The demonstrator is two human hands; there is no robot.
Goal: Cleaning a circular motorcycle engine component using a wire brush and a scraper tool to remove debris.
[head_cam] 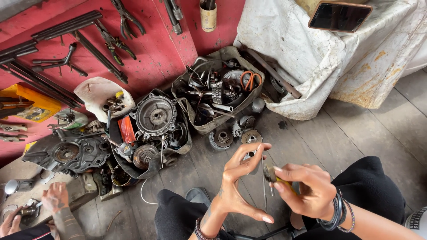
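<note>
**Two hands meet over a small metal part on the workshop floor**

Head view: the left hand (238,182) is raised, thumb and forefinger pinching a small grey metal part (251,155), its other fingers spread wide. The right hand (307,189) is curled around a yellow-handled tool (272,174), whose dark tip lies just beside the part. Both hover above the grey floor planks (356,133), near a tub of gears (218,89). At lower left, another person's hands (53,198) work at an engine case (66,153).

Lying on the floor (356,133): two trays of engine parts side by side, left tray (151,129), right tray (218,89). Resting left of them, an engine casing (66,153). Sitting behind right, a phone (339,16) on a covered block (320,58).
</note>
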